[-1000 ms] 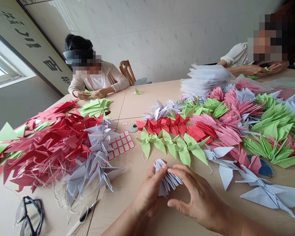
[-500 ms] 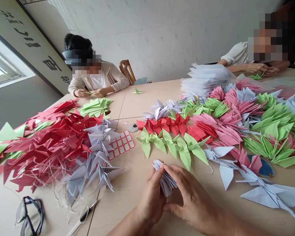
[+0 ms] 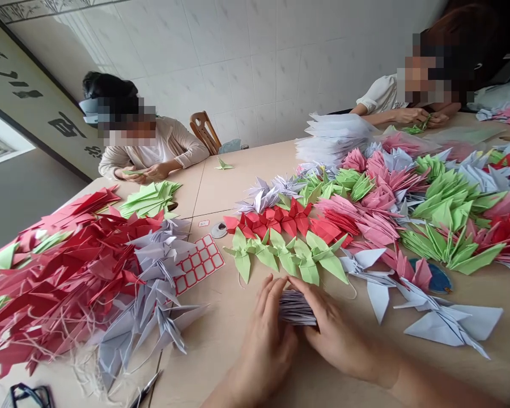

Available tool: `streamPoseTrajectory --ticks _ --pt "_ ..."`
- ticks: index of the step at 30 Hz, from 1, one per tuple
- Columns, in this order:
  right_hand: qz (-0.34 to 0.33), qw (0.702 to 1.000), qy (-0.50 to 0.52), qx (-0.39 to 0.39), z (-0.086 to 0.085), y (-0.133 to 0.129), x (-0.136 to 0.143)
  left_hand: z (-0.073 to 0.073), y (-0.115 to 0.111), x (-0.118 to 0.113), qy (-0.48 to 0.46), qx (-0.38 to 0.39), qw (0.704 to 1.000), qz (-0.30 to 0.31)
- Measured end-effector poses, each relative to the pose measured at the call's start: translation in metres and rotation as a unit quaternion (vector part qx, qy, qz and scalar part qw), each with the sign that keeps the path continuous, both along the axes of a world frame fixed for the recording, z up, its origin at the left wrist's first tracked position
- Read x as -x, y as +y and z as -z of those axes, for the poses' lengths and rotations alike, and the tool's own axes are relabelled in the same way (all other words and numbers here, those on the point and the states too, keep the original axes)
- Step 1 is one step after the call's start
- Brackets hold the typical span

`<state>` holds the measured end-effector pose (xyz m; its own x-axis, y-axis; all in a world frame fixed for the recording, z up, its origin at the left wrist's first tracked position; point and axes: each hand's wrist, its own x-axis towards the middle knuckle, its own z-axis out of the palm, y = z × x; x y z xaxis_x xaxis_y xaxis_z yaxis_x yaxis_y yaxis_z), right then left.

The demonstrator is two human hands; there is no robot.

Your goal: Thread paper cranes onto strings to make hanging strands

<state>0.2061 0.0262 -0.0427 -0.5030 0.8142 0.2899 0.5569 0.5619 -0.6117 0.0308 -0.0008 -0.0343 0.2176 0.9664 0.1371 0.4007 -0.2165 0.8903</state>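
Observation:
Between my two hands is a stack of folded pale lilac paper (image 3: 298, 309), its layered edges facing me. My left hand (image 3: 267, 328) is closed round the stack's left side, and my right hand (image 3: 338, 331) grips it from the right. The fingertips of both hands meet over its far top edge. Just beyond lies a row of light green paper cranes (image 3: 285, 254) on a string, with a red row (image 3: 276, 220) behind it. White-lilac cranes (image 3: 444, 314) are strung out to the right of my right hand.
A large heap of red cranes (image 3: 68, 272) with loose strings fills the left side, edged by lilac ones (image 3: 159, 277). A pen (image 3: 145, 390) and glasses (image 3: 28, 395) lie near the front. A red-bordered label sheet (image 3: 199, 263) sits mid-table. Two people fold paper across the table.
The lilac stack has turned from upright to lying level, and my right hand has closed in on it. The whole view has shifted a little to the right.

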Motion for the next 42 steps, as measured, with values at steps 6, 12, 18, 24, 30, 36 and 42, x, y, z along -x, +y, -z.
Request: streamPoseTrajectory --ticks 6,12,18,24,30,36,42 --pt "0.021 0.997 -0.048 -0.050 0.003 -0.001 0.003 0.008 0.003 -0.005 0.149 -0.069 0.986 0.026" --pt "0.011 0.995 -0.069 -0.068 -0.005 -0.002 0.005 -0.003 0.003 -0.006 0.111 -0.079 0.990 0.023" --pt "-0.007 0.996 -0.067 -0.062 -0.009 0.000 0.005 -0.004 0.003 -0.007 0.095 -0.091 0.991 0.028" --pt "-0.008 0.998 -0.038 -0.053 -0.009 0.000 0.005 -0.003 0.007 -0.002 0.051 -0.008 0.999 -0.013" --pt "0.053 0.993 0.092 -0.055 -0.024 0.004 -0.002 -0.015 0.006 -0.003 -0.180 0.124 0.972 -0.080" --pt "0.026 0.981 0.174 -0.085 -0.030 0.002 -0.006 -0.016 0.007 -0.006 -0.192 0.108 0.975 -0.033" --pt "-0.041 0.963 0.232 0.130 -0.040 0.003 -0.010 -0.021 0.007 -0.007 -0.185 0.174 0.967 -0.003"
